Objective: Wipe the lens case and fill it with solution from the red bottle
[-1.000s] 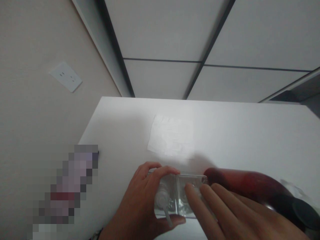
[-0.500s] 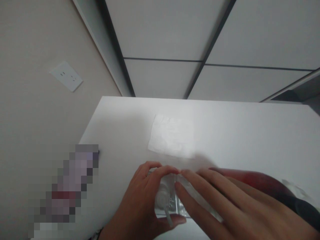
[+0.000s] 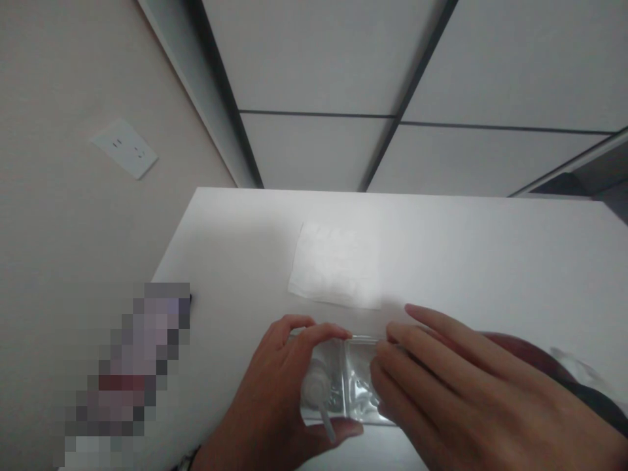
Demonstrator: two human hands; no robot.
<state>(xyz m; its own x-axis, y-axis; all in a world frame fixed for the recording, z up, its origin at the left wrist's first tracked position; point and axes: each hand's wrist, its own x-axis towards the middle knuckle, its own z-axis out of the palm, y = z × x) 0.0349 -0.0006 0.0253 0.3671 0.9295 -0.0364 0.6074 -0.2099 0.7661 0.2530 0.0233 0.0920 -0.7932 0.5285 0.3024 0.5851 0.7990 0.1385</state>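
A small clear plastic bag (image 3: pixel 346 386) with pale small parts inside is held just above the white table (image 3: pixel 490 261), near its front edge. My left hand (image 3: pixel 275 405) grips the bag's left side, thumb under it and fingertips on its top edge. My right hand (image 3: pixel 466 399) pinches the bag's top right edge with its fingertips and covers the bag's right part. A dark red object (image 3: pixel 530 350) lies behind my right hand, mostly hidden by it.
A white paper sheet (image 3: pixel 336 265) lies flat at the table's middle. A wall socket (image 3: pixel 125 148) sits on the beige wall at left. A pixelated patch covers something at lower left. Grey cabinet panels stand behind the table.
My right hand's fingers slid from the bag's face up to its top right edge, uncovering more of the bag. The left hand kept its grip.
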